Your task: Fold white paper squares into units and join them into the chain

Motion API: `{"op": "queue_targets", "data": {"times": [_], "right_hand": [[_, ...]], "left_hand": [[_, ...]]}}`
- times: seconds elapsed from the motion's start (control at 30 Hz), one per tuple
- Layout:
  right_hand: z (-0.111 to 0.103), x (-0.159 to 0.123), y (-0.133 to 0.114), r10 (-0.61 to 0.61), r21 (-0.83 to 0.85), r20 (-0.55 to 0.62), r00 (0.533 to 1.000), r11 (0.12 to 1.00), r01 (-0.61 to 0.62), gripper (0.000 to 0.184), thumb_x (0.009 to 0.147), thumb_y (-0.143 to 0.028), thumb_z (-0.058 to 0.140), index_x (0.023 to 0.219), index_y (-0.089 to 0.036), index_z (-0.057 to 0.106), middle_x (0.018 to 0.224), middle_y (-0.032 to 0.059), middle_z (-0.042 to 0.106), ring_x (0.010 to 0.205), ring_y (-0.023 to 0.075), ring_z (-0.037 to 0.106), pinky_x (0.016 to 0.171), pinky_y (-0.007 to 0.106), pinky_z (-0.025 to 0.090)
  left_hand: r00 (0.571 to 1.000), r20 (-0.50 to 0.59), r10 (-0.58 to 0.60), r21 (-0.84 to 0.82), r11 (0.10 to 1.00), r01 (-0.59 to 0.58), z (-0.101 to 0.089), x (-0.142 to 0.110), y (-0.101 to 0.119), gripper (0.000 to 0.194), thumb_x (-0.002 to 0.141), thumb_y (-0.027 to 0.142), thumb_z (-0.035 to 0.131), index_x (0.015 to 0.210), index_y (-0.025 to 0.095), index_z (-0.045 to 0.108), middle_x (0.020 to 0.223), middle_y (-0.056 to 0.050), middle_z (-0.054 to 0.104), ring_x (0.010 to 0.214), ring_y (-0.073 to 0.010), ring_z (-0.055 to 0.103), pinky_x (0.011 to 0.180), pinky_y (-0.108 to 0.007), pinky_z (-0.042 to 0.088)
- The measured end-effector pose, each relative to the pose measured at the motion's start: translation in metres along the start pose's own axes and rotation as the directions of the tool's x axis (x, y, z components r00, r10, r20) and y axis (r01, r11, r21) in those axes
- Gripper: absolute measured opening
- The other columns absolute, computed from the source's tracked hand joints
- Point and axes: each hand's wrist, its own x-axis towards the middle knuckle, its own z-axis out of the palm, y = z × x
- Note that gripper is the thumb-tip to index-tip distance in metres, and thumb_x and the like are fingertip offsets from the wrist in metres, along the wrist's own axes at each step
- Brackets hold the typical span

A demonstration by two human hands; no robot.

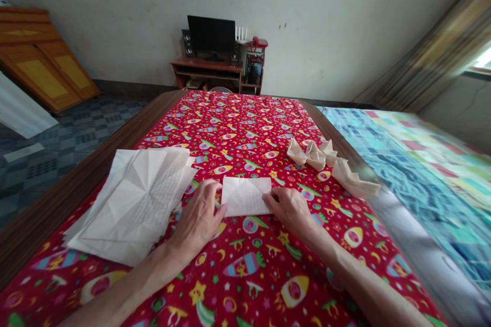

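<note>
A small folded white paper [245,195] lies flat on the red patterned tablecloth [238,127]. My left hand [197,219] rests at its left edge with the fingertips pressing the paper down. My right hand [289,207] presses on its right edge, fingers together and curled slightly. Neither hand lifts the paper. A stack of creased white sheets [134,202] lies just left of my left hand.
Several folded paper boats [330,161] sit at the table's right edge. The wooden table border [76,179] shows on the left. A bed with a blue patterned cover [418,168] stands to the right. A desk with a monitor [210,36] is against the far wall.
</note>
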Motion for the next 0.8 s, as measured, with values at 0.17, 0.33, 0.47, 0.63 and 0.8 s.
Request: {"op": "queue_targets", "data": {"times": [0.17, 0.33, 0.47, 0.63, 0.8], "right_hand": [[-0.001, 0.001, -0.001, 0.003, 0.006, 0.007, 1.000, 1.000, -0.003, 0.033, 0.089, -0.037, 0.049, 0.064, -0.020, 0.063, 0.059, 0.0027, 0.063, 0.057, 0.0136, 0.056, 0.052, 0.025, 0.025], [-0.001, -0.001, 0.000, -0.009, 0.016, 0.001, 1.000, 1.000, 0.009, 0.034, 0.089, -0.037, 0.048, 0.063, -0.020, 0.063, 0.059, 0.0026, 0.063, 0.055, 0.0125, 0.054, 0.052, 0.024, 0.025], [-0.002, -0.002, -0.001, -0.017, 0.020, -0.009, 1.000, 1.000, 0.017, 0.034, 0.088, -0.035, 0.048, 0.062, -0.019, 0.062, 0.057, 0.0021, 0.062, 0.054, 0.0121, 0.054, 0.052, 0.024, 0.025], [-0.002, -0.001, -0.001, -0.023, 0.024, -0.011, 1.000, 0.999, 0.023, 0.034, 0.089, -0.035, 0.048, 0.062, -0.019, 0.062, 0.057, 0.0019, 0.062, 0.053, 0.0118, 0.054, 0.051, 0.024, 0.025], [-0.001, -0.001, -0.002, -0.008, 0.037, -0.020, 1.000, 0.999, 0.008, 0.033, 0.087, -0.034, 0.049, 0.061, -0.019, 0.062, 0.056, 0.0015, 0.062, 0.052, 0.0114, 0.052, 0.051, 0.024, 0.025]], "left_hand": [[0.938, 0.078, 0.337, -0.012, 0.941, -0.338, 0.005, 0.003, 0.014, 0.037, 0.092, 0.012, 0.037, 0.126, 0.020, 0.050, 0.139, -0.008, 0.047, 0.133, -0.0239, 0.037, 0.110, -0.046, 0.032], [0.873, 0.267, 0.409, -0.065, 0.911, -0.407, 0.004, 0.003, 0.033, 0.042, 0.096, 0.023, 0.039, 0.137, 0.021, 0.041, 0.146, -0.006, 0.040, 0.138, -0.0243, 0.030, 0.112, -0.047, 0.029], [0.850, 0.311, 0.425, -0.097, 0.904, -0.416, 0.003, 0.001, 0.036, 0.046, 0.096, 0.028, 0.041, 0.142, 0.029, 0.033, 0.150, 0.000, 0.034, 0.140, -0.0255, 0.025, 0.113, -0.049, 0.027], [0.848, 0.322, 0.421, -0.103, 0.906, -0.411, 0.002, 0.001, 0.035, 0.047, 0.096, 0.031, 0.040, 0.142, 0.031, 0.032, 0.150, 0.001, 0.034, 0.140, -0.0249, 0.025, 0.113, -0.050, 0.025], [0.847, 0.328, 0.419, -0.095, 0.907, -0.411, 0.003, 0.000, 0.036, 0.046, 0.096, 0.031, 0.040, 0.141, 0.032, 0.034, 0.150, 0.002, 0.034, 0.139, -0.0247, 0.026, 0.113, -0.050, 0.024]]}}
